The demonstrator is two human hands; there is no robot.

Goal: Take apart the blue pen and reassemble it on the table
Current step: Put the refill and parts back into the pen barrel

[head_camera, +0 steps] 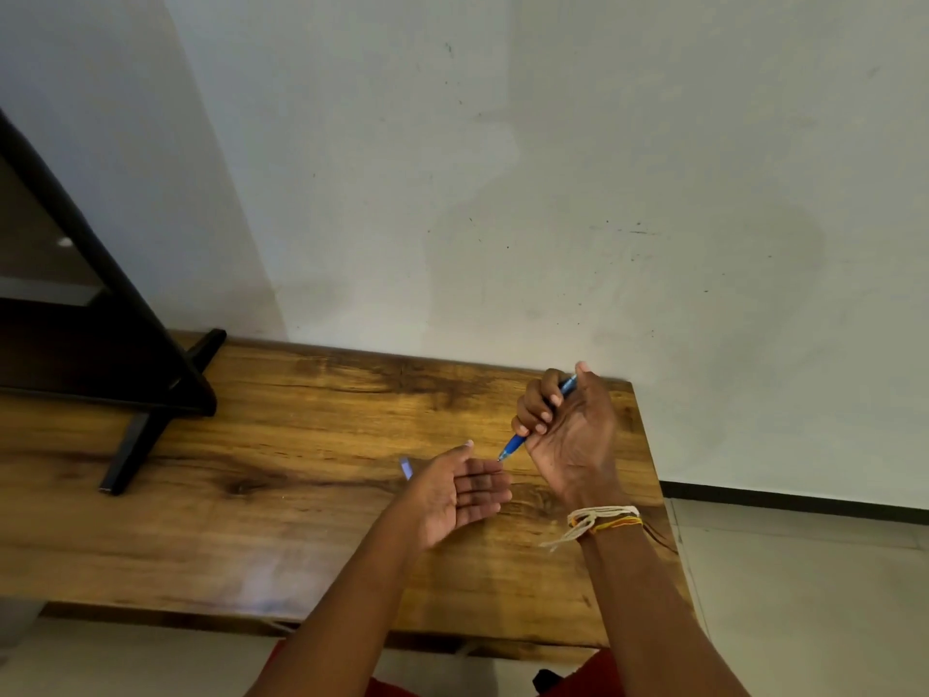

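Note:
My right hand (pixel 568 425) is closed around the blue pen (pixel 515 445), held tilted above the right part of the wooden table (pixel 301 445). The thumb rests on the pen's top end, and the tip points down-left. My left hand (pixel 462 490) lies palm up with its fingers apart, just below and left of the pen tip; nothing is in it. A small pale blue piece (pixel 406 467) lies on the table just left of my left hand; what it is cannot be told.
A black stand with angled legs (pixel 151 394) occupies the table's back left. A pale wall rises behind the table. The table's right edge (pixel 653 470) lies close to my right wrist, with tiled floor beyond. Thread bracelets circle my right wrist.

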